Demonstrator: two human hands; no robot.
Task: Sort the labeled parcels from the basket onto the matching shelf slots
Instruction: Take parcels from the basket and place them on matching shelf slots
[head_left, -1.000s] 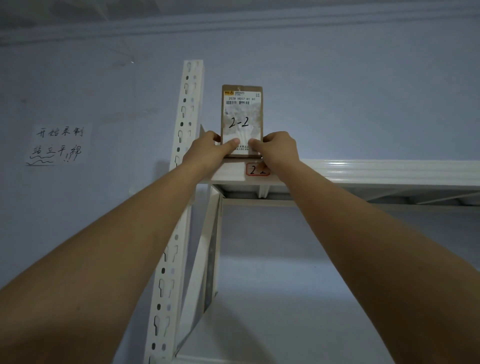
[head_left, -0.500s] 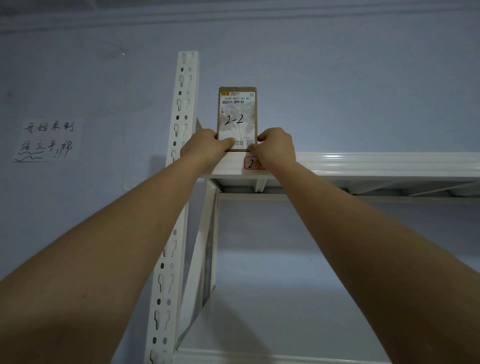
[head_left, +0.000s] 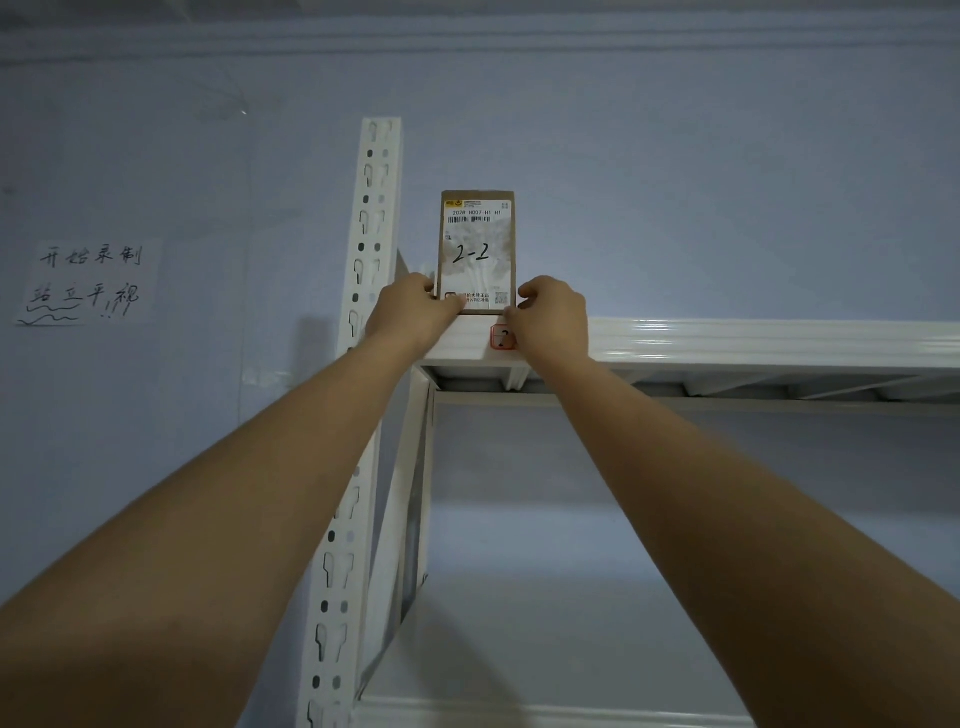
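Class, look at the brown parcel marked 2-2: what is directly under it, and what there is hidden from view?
The parcel stands upright on the white shelf. On the beam below sits a red-edged slot label, partly covered by the right hand. The left hand hides the parcel's lower left corner.

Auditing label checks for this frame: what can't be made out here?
- Slot tag, head view: right hand covers its right part; only a "2" shows.
- Foot of the parcel: behind both hands' grip; contact with the shelf can't be told.
- Left hand: fingertips hidden behind the parcel.
- Parcel's small print and barcode: too small.
- Shelf top surface: seen from below, hidden.
- Basket: out of frame.
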